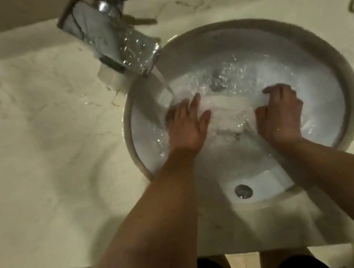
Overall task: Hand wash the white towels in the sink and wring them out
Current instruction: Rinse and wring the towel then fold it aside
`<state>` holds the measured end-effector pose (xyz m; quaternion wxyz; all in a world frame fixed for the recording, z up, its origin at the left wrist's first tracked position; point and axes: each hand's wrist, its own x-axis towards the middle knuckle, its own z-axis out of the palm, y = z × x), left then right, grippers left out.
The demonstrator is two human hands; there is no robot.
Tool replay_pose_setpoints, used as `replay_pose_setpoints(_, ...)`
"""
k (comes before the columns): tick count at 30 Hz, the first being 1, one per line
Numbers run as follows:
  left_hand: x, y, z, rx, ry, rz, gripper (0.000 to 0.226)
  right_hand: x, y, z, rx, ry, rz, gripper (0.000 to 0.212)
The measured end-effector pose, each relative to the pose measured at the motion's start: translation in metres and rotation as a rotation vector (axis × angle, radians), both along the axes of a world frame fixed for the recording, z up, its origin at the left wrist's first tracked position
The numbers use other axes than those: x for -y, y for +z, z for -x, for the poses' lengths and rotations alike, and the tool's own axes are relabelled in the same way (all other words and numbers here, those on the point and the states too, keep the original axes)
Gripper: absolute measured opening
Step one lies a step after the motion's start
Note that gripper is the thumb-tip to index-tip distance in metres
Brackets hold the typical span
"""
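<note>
the marble table (37,139) is carrying a round sink (335,72), with an overflow hole (243,191) sitting at 6 o'clock on the basin wall. at basin centre, the white towel (226,113) is lying bunched in shallow water between both hands. the left hand (188,129) is pressing flat on the towel's 9 o'clock side, fingers straight and slightly apart. the right hand (282,110) is gripping the 3 o'clock side, fingers curled onto the cloth. at 10 o'clock, the chrome faucet (107,39) is pouring water (163,82) toward the left hand.
</note>
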<state>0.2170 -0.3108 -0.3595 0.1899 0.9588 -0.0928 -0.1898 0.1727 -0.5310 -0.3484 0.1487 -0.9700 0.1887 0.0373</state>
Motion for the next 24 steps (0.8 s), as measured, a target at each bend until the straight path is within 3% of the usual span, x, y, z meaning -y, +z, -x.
replay_pose_setpoints(3, -0.003, -0.001, -0.002, 0.031, 0.051, 0.019, 0.069, -0.02, 0.006, -0.021, 0.12, 0.274, -0.216, 0.055)
replay_pose_setpoints(5, -0.003, -0.006, -0.005, 0.103, 0.031, 0.024, 0.063, -0.032, -0.004, -0.032, -0.039, 0.474, -0.119, 0.066)
replay_pose_setpoints(7, 0.0, -0.011, -0.011, 0.146, -0.012, 0.08, 0.059, -0.036, -0.014, -0.038, -0.172, 0.53, 0.016, 0.074)
replay_pose_setpoints(10, 0.01, -0.015, -0.022, 0.092, 0.053, 0.11, 0.061, -0.036, -0.019, -0.047, -0.134, 0.481, 0.068, 0.073)
replay_pose_setpoints(14, 0.022, -0.017, -0.041, 0.048, 0.123, -0.06, 0.058, -0.041, -0.022, -0.068, -0.132, 0.381, 0.032, 0.08)
replay_pose_setpoints(18, 0.034, -0.019, -0.058, -0.023, 0.277, 0.069, 0.06, -0.043, -0.022, -0.08, -0.101, 0.279, -0.009, 0.079)
replay_pose_setpoints(24, 0.044, -0.013, -0.079, -0.077, 0.371, 0.079, 0.057, -0.046, -0.021, -0.094, -0.13, 0.201, 0.004, 0.068)
